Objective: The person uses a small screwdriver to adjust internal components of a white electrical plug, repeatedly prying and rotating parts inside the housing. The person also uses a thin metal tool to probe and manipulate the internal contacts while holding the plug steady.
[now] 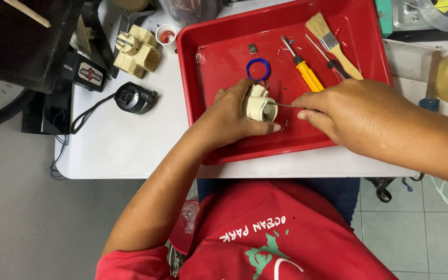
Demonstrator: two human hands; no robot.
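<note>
- Black things sit at the left edge of the white table (120,145): a dark box (88,72) with a label, and a round black gadget (135,97) with a cord.
- A cream plug block (138,49) with metal pins lies near the table's back edge, just left of the tray. A small white cup (167,35) with red inside stands beside it.
- A red plastic tray (219,150) takes up the middle of the table. It holds almost everything else.
- The left hand (232,116) rests in the tray, near its front edge. Its fingers wrap tight around a small cream plug part (259,103).
- A blue ring (258,69) lies in the tray just behind that part. A tiny dark bit (253,49) lies farther back.
- A thin metal tool (282,105) touches the cream part from the right side. The right hand (356,116) pinches this tool between its fingertips.
- A screwdriver with a yellow handle (307,72) lies in the tray behind the right hand. A thinner screwdriver with a red and black handle (330,61) lies next to it.
- A paintbrush (333,44) with a wooden handle lies near the tray's back right corner.
</note>
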